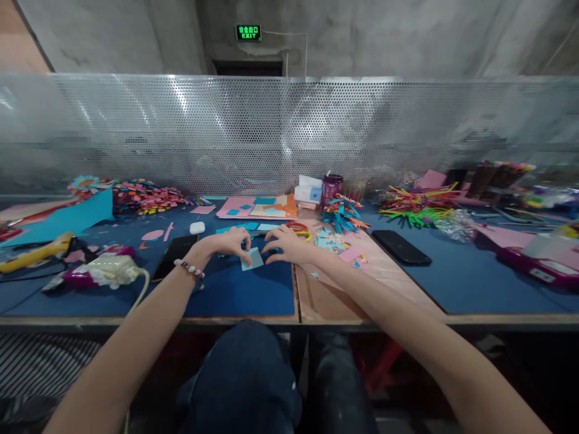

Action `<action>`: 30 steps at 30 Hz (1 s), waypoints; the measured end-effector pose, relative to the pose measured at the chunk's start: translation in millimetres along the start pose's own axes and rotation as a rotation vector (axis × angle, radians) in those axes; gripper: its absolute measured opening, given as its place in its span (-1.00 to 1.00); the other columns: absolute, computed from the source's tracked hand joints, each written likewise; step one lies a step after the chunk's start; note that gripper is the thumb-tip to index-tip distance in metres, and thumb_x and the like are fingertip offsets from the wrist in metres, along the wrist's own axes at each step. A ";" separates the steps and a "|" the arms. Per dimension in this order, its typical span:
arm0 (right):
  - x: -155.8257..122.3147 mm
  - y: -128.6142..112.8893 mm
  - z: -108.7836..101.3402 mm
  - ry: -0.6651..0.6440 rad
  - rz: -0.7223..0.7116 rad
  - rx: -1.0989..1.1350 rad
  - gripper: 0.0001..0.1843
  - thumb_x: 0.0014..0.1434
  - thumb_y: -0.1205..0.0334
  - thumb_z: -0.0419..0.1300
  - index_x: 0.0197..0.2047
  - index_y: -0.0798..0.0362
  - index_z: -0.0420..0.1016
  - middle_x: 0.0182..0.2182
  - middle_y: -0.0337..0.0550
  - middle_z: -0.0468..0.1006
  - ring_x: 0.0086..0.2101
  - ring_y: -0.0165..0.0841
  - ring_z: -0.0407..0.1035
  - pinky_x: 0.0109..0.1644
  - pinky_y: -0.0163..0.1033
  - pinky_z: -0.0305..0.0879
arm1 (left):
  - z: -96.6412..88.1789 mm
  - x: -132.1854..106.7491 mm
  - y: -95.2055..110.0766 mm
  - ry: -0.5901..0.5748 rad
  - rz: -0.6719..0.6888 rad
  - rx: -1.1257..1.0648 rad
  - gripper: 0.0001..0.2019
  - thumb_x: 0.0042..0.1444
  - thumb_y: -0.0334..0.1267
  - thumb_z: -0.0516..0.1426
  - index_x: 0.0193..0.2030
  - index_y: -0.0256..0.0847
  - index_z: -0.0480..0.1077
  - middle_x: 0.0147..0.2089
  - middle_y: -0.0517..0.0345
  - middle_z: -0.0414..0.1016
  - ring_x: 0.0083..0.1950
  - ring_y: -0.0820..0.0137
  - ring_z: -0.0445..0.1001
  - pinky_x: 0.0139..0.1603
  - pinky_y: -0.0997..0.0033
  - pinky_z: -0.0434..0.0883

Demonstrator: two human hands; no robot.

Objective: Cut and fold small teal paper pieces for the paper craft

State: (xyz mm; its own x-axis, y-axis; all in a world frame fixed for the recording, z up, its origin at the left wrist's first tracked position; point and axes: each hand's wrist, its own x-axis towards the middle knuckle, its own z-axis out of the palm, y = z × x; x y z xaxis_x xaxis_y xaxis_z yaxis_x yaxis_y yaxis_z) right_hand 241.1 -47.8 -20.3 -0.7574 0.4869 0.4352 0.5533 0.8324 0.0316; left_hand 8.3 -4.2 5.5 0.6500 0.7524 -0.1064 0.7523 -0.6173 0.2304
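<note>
A small pale blue-green paper square is in front of me over the blue mat, between my two hands. My left hand, with a beaded bracelet at its wrist, is at the square's left side. Its thumb touches the upper left part of the paper, and the index finger curves above, apart from the thumb. On the other side, my right hand has its fingers spread and bent, with the tips near the square's right edge. Whether the paper lies flat or is slightly raised, I cannot tell.
Behind my hands lie blue paper strips and red-and-yellow-handled scissors. Paper scraps lie to the right, beyond them a black phone. Another phone and a glue gun with its cord are left. A perforated metal screen stands behind.
</note>
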 end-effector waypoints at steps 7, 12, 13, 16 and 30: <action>0.8 -18.9 -10.3 -0.067 -0.185 -0.174 -0.71 0.20 0.05 0.06 -0.10 -0.09 0.51 -0.06 -0.05 0.36 -0.05 -0.22 0.05 -0.01 -0.09 0.02 | 2.0 1.9 -0.3 0.039 0.015 0.041 -0.56 -0.35 0.09 0.25 -0.34 -0.16 0.41 -0.13 0.05 0.26 -0.05 0.19 0.17 -0.11 0.37 0.16; 0.2 -27.1 -10.0 -0.079 -0.283 -0.312 -0.70 0.24 0.11 0.01 -0.10 0.01 0.49 -0.14 -0.06 0.42 -0.09 -0.23 0.10 -0.04 -0.10 0.03 | 2.8 2.1 -0.3 0.063 0.020 0.077 -0.56 -0.32 0.12 0.23 -0.37 -0.17 0.39 -0.13 0.05 0.26 -0.04 0.19 0.16 -0.08 0.35 0.14; 0.7 -28.2 -8.8 -0.087 -0.292 -0.340 -0.72 0.24 0.14 0.00 -0.13 0.03 0.49 -0.15 -0.07 0.42 -0.10 -0.23 0.10 -0.05 -0.11 0.04 | 3.0 2.3 0.3 0.063 0.019 0.084 -0.55 -0.32 0.13 0.23 -0.37 -0.17 0.39 -0.12 0.05 0.26 -0.04 0.19 0.16 -0.08 0.35 0.14; 3.1 -32.1 -5.8 -0.120 -0.301 -0.414 -0.75 0.24 0.23 -0.01 -0.24 0.09 0.48 -0.19 -0.06 0.43 -0.12 -0.23 0.12 -0.11 -0.14 0.06 | 3.5 3.3 2.2 0.061 0.012 0.092 -0.53 -0.32 0.16 0.22 -0.37 -0.17 0.38 -0.13 0.06 0.29 -0.04 0.19 0.18 -0.08 0.35 0.14; -15.0 -24.0 -20.1 0.187 -0.148 -0.376 -0.83 0.20 0.34 -0.04 -0.26 0.13 0.36 -0.30 -0.03 0.38 -0.25 -0.30 0.20 -0.18 -0.22 0.14 | -16.2 -26.2 28.4 -0.210 -0.170 -0.820 -0.33 -0.07 0.21 0.09 0.11 -0.17 0.22 -0.31 -0.09 0.55 -0.39 0.26 0.51 -0.49 0.43 0.25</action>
State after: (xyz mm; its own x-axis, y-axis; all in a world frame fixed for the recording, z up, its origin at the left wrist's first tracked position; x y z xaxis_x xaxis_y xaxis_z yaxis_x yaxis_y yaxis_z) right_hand 246.2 -80.4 -9.6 -0.7814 0.2847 0.5553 0.5574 0.7184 0.4161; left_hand 10.8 -37.8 30.5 0.6029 0.7118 -0.3604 0.5784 -0.0788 0.8120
